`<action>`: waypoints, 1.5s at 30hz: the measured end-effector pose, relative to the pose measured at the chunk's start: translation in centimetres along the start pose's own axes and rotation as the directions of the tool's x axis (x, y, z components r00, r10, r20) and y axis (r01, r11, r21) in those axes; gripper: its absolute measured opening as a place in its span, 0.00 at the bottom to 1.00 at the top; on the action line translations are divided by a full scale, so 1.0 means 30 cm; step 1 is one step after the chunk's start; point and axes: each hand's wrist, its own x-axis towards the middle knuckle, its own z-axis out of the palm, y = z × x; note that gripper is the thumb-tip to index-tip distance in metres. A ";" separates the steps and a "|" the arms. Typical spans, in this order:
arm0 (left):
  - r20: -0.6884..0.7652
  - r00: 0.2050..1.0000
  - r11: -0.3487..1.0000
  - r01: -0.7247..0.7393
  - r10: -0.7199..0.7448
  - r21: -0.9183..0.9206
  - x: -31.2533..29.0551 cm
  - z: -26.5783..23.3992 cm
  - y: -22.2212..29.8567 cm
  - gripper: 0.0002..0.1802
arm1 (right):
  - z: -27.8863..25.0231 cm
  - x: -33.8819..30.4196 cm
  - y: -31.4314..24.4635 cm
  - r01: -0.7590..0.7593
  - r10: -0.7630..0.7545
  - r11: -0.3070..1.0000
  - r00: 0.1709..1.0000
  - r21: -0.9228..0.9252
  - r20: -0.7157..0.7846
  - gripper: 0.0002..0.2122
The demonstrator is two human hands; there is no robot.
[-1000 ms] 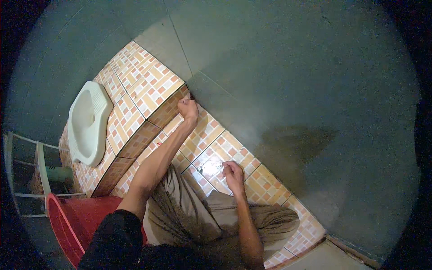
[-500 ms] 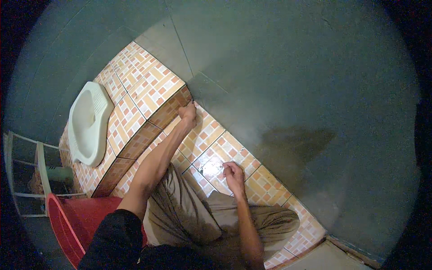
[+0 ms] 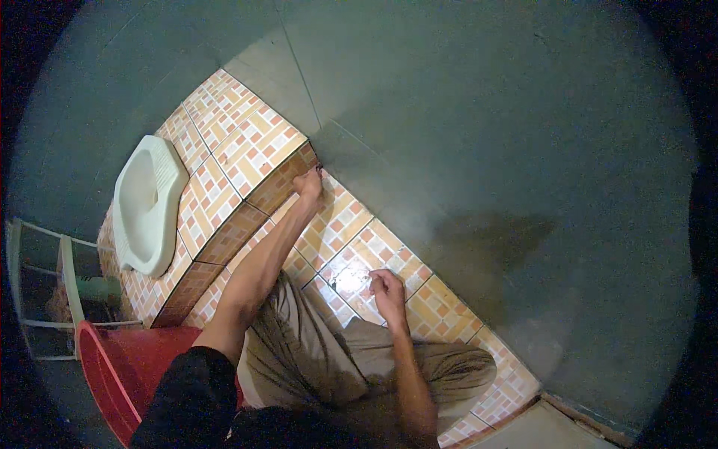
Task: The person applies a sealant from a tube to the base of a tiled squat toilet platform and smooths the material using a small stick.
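My left hand (image 3: 309, 184) reaches out to the far corner where the raised tiled step (image 3: 258, 153) meets the grey-green wall (image 3: 479, 135). Its fingers are closed at the foot of the step, with a small dark spot at the fingertips. What they grip, if anything, I cannot make out. Nearer to me, my right hand (image 3: 389, 293) hovers over the lower tiled floor (image 3: 340, 217), close to my bent knee. Its fingers are curled in, and nothing shows in them.
A white squat toilet pan (image 3: 149, 206) is set in the raised step at the left. Below it stands a red plastic tub (image 3: 142, 367), beside a pale rack (image 3: 69, 280) at the far left. A threshold (image 3: 546, 419) lies at the lower right.
My left hand has shifted very slightly left at the corner, and the dark spot by its fingertips shows more. My right hand has stayed in place.
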 end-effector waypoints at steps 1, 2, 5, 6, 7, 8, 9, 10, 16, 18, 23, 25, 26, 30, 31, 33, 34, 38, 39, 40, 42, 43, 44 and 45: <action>0.020 1.000 0.997 -0.009 0.011 -0.075 -0.005 0.007 -0.005 0.14 | -0.002 0.003 0.011 0.001 -0.001 1.000 1.000 -0.001 -0.003 0.06; 0.020 1.000 0.997 -0.006 0.008 -0.075 -0.010 0.009 -0.001 0.14 | -0.003 0.002 0.014 0.005 -0.005 1.000 1.000 0.001 -0.008 0.06; -0.001 0.995 0.989 0.103 -0.103 0.106 -0.024 0.005 0.026 0.14 | -0.001 0.003 0.024 0.018 -0.018 1.000 1.000 -0.001 -0.012 0.06; 0.104 0.982 0.988 0.153 -0.155 0.023 -0.035 0.004 0.038 0.12 | 0.000 0.004 0.030 0.028 -0.028 1.000 1.000 -0.005 -0.012 0.06; 0.211 0.958 0.976 0.211 -0.195 -0.055 -0.046 0.002 0.051 0.11 | 0.002 0.005 0.036 0.026 -0.026 1.000 1.000 -0.005 -0.012 0.06; 0.213 0.957 0.976 0.212 -0.196 -0.056 -0.056 0.000 0.060 0.11 | -0.001 0.008 0.047 0.008 -0.008 1.000 1.000 0.008 -0.011 0.06; 0.342 0.909 0.954 0.284 -0.236 -0.097 -0.068 -0.005 0.067 0.09 | -0.006 0.010 0.058 -0.010 0.010 1.000 1.000 0.020 -0.010 0.06; 0.469 0.843 0.924 0.360 -0.264 -0.128 -0.080 -0.002 0.073 0.09 | -0.013 0.011 0.069 -0.010 0.010 1.000 1.000 0.017 -0.014 0.06; 0.458 0.817 0.889 0.443 -0.349 -0.113 -0.029 -0.002 0.063 0.12 | -0.009 0.009 0.052 -0.019 0.019 1.000 1.000 -0.013 -0.013 0.06; 0.458 0.824 0.898 0.425 -0.332 -0.113 0.038 -0.028 0.028 0.11 | 0.004 0.010 0.046 0.005 -0.006 1.000 1.000 -0.031 -0.003 0.06; 0.369 0.897 0.936 0.317 -0.244 -0.151 0.073 -0.024 -0.005 0.11 | -0.002 0.012 0.034 -0.015 0.014 0.999 1.000 -0.038 -0.007 0.06; 0.353 0.892 0.927 0.348 -0.282 -0.138 0.064 -0.028 0.014 0.13 | -0.001 0.007 0.022 -0.028 0.028 0.999 1.000 -0.021 -0.003 0.06; 0.354 0.890 0.925 0.353 -0.287 -0.137 0.033 -0.020 0.030 0.13 | -0.005 0.003 0.011 -0.033 0.033 0.999 0.999 0.019 -0.009 0.06; 0.219 0.952 0.929 0.266 -0.212 -0.256 -0.043 0.025 0.059 0.12 | -0.018 0.000 0.007 -0.043 0.043 0.999 0.999 -0.001 -0.015 0.06; 0.182 0.968 0.935 0.218 -0.172 -0.278 -0.039 0.027 0.061 0.10 | -0.016 -0.002 0.007 -0.044 0.044 0.999 0.999 0.000 -0.013 0.06; 0.155 0.974 0.938 0.204 -0.165 -0.282 0.006 0.010 0.042 0.10 | 0.000 0.002 0.006 -0.040 0.040 0.999 0.999 -0.034 -0.015 0.06; 0.131 0.978 0.939 0.194 -0.162 -0.284 0.033 -0.003 0.032 0.10 | 0.010 0.003 0.006 -0.036 0.036 0.999 0.999 -0.030 -0.008 0.06; 0.131 0.985 0.959 0.144 -0.114 -0.246 0.016 0.010 0.026 0.10 | 0.001 0.004 0.019 -0.041 0.041 0.999 0.999 -0.003 -0.004 0.06; 0.101 0.984 0.955 0.167 -0.146 -0.245 -0.001 0.023 0.034 0.11 | -0.002 0.003 0.018 -0.050 0.050 0.999 0.999 0.015 0.000 0.06; 0.070 0.982 0.951 0.189 -0.177 -0.244 -0.015 0.028 0.044 0.11 | -0.004 0.002 0.018 -0.052 0.052 0.999 0.999 0.013 -0.001 0.06; 0.094 0.978 0.962 0.199 -0.184 -0.188 -0.039 0.019 0.061 0.12 | -0.011 0.003 0.020 -0.071 0.071 0.997 0.997 -0.006 -0.013 0.06; 0.117 0.974 0.970 0.207 -0.192 -0.130 -0.053 0.019 0.067 0.12 | -0.016 0.003 0.021 -0.072 0.072 0.997 0.997 -0.008 -0.015 0.06; 0.116 0.975 0.970 0.206 -0.192 -0.131 -0.052 0.015 0.067 0.12 | -0.014 0.004 0.025 -0.068 0.068 0.998 0.998 -0.006 -0.015 0.06; 0.121 0.973 0.973 0.208 -0.195 -0.100 -0.050 0.013 0.065 0.13 | -0.014 0.004 0.030 -0.065 0.065 0.998 0.998 -0.005 -0.016 0.06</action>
